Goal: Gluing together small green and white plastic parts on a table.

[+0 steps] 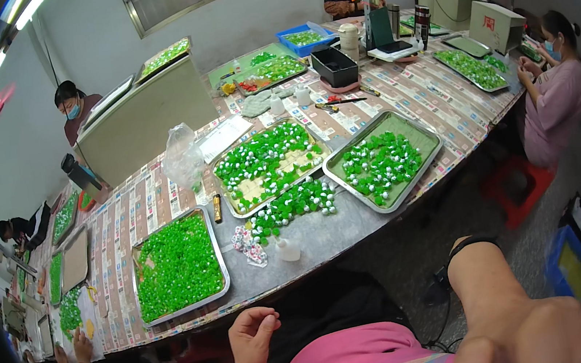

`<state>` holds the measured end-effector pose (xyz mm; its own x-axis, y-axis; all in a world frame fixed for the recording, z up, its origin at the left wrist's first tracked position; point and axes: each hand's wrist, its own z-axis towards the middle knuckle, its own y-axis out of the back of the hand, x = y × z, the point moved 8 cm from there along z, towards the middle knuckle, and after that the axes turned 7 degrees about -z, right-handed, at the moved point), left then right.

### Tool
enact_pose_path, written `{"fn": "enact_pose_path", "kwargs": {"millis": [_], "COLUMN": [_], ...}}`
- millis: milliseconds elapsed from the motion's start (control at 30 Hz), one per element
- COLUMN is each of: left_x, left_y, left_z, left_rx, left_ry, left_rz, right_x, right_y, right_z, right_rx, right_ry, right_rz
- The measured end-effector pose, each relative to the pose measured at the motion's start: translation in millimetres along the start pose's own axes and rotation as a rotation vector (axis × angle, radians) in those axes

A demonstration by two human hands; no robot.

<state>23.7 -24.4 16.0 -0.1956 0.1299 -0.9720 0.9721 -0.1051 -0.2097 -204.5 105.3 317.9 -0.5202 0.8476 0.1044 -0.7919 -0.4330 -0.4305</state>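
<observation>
My left hand (252, 337) hovers just off the near table edge, in front of my pink shirt. Its fingers are curled, with the thumb pressed to the index finger; anything pinched there is too small to make out. Large and blurred, my right hand (538, 332) is raised at the lower right, away from the table, its fingers mostly hidden. Closest on the table are a pile of green and white small pieces (294, 207), a small white squeeze bottle (287, 249) and a crumpled patterned cloth (249, 247). A metal tray of green pieces (177, 266) lies to the left.
Two more metal trays, one with green and white pieces (269, 158) and one half filled (385, 162), lie beyond the pile. A clear plastic bag (183, 159) and black box (334, 65) stand farther back. Co-workers sit around the table; a red stool (519, 188) stands right.
</observation>
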Motion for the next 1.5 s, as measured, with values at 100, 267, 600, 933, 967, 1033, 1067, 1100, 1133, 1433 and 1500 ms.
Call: {"fn": "enact_pose_path", "kwargs": {"millis": [100,267,600,933,967,1033,1067,1100,1133,1433,1500], "left_x": [-21.1,-70.0,-56.4,-67.9,-68.9,-67.2,-66.5,-67.6,-69.2,-83.4,-74.3], "left_y": [10.8,72.0,144.8,139.1,140.3,147.0,150.6,153.4,156.4,160.4,165.3], "left_z": [7.1,30.6,108.5,131.5,132.5,135.3,136.4,136.5,136.5,134.2,136.9], "left_rx": [-0.036,-0.271,-0.287,-0.278,-0.279,-0.296,-0.305,-0.327,-0.349,-0.387,-0.361], "left_ry": [-0.079,-0.364,-0.363,-0.423,-0.427,-0.388,-0.368,-0.386,-0.404,-0.462,-0.385], "left_rz": [0.035,0.4,1.279,1.192,1.169,1.071,1.023,0.98,0.936,0.689,0.474], "right_x": [1.6,1.9,-111.6,-163.2,-167.1,-176.9,-182.6,-188.5,-194.8,-218.9,-219.7], "right_y": [10.4,40.9,125.1,172.2,172.4,173.9,174.4,175.9,177.2,207.8,212.5], "right_z": [0.4,10.8,-70.0,-144.3,-143.2,-141.5,-141.0,-141.3,-141.9,-158.3,-159.5], "right_rx": [-0.129,-0.13,0.291,0.243,0.263,0.298,0.315,0.32,0.326,0.269,0.266], "right_ry": [-0.025,-0.3,-0.584,-1.068,-1.072,-1.085,-1.092,-1.106,-1.121,-1.141,-1.136], "right_rz": [-0.029,-0.07,-0.376,-0.516,-0.533,-0.579,-0.601,-0.627,-0.654,-0.976,-1.046]}}
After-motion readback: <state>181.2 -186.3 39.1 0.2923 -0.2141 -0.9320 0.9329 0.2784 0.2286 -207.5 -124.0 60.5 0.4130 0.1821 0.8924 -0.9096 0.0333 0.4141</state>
